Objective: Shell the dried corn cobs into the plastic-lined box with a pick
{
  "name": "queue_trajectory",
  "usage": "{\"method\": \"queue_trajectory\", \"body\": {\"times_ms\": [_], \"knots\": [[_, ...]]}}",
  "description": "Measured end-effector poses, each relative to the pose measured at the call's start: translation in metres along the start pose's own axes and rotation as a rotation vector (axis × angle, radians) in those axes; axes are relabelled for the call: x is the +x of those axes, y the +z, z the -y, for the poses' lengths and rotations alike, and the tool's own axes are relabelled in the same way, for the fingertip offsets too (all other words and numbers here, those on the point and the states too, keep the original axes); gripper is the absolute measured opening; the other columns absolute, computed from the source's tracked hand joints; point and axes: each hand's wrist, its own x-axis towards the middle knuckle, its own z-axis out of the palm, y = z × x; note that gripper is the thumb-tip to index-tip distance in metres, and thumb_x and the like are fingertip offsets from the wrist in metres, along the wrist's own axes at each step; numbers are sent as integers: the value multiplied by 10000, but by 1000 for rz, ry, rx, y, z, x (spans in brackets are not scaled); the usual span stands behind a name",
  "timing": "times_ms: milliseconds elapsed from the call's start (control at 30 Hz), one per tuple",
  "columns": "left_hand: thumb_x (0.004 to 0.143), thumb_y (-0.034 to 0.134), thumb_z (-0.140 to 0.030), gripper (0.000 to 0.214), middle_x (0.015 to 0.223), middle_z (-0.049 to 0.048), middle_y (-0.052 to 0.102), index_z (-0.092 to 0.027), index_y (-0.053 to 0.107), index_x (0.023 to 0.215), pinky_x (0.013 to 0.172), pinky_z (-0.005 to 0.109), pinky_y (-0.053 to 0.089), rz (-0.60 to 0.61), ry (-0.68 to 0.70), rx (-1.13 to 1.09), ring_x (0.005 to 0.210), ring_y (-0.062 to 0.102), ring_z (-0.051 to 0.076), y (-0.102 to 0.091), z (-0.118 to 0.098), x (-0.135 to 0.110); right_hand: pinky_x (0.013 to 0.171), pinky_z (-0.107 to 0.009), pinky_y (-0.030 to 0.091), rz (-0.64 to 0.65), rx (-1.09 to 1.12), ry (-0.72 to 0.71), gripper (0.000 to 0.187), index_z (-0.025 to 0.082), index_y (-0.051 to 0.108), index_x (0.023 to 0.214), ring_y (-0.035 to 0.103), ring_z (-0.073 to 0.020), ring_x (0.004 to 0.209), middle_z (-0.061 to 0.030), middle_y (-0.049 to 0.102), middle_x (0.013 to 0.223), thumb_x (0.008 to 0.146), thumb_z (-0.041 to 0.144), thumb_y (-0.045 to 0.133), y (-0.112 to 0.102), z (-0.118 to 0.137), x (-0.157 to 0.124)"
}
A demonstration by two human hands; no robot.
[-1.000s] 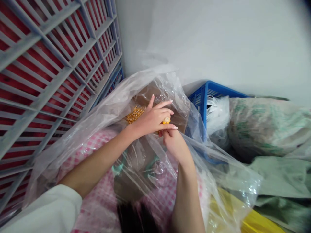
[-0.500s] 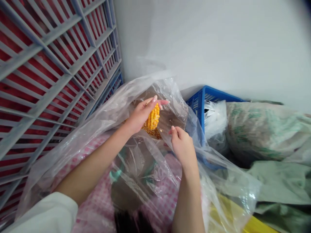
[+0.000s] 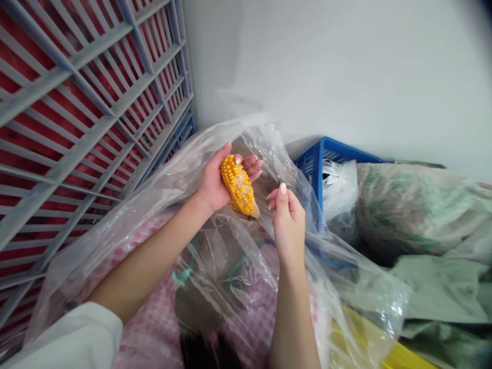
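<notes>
An ear of corn [image 3: 239, 187] lies in my left hand [image 3: 216, 180], its yellow kernels facing up and a pale patch showing where some are gone. The palm is turned up, with the thumb on one side of the ear and the fingers behind it. To the right, apart from the corn, my right hand [image 3: 287, 215] is closed in a pinch. A thin dark tip pokes out above its thumb; most of that small tool is hidden. Under both hands spreads a large clear plastic bag [image 3: 161, 187], and its mouth is open.
Grey slatted crates [image 3: 111, 110] with red contents rise on the left. A blue basket [image 3: 320, 174] with white plastic stands at right by a stuffed woven sack [image 3: 407, 205]. Green cloth [image 3: 442, 287] and a yellow item [image 3: 403, 353] lie lower right. A white wall [image 3: 326, 66] is behind.
My left hand has rolled palm up, so the corn now shows its bare patch and tapered tip. My right hand has risen slightly and tilted its pinched tip upward.
</notes>
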Motion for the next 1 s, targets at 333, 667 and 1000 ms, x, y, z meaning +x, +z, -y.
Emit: {"method": "queue_trajectory", "body": {"times_ms": [333,667,1000], "knots": [[776,367,-586,453,625,9,547,-198,422,549,763,297,477,-223,156,-180,784,594,146,0,-9,-12,492,-207,315,8,110,90,447,168,502,703,404,-88,524,13,492,612,786,589,377,26,-6,-8],[789,504,-410,260,951,25,618,-199,583,918,815,243,404,104,132,369,915,552,148,13,1,-31,373,-172,131,-228,852,323,404,202,346,661,171,-30,392,99,249,521,687,532,578,10,-2,2],[827,97,-595,717,717,96,649,-141,636,696,692,300,375,200,-14,1322,729,573,221,53,-10,-48,543,-197,310,-352,602,-44,287,175,426,625,344,-69,544,68,378,572,690,405,585,-7,-7,8]]}}
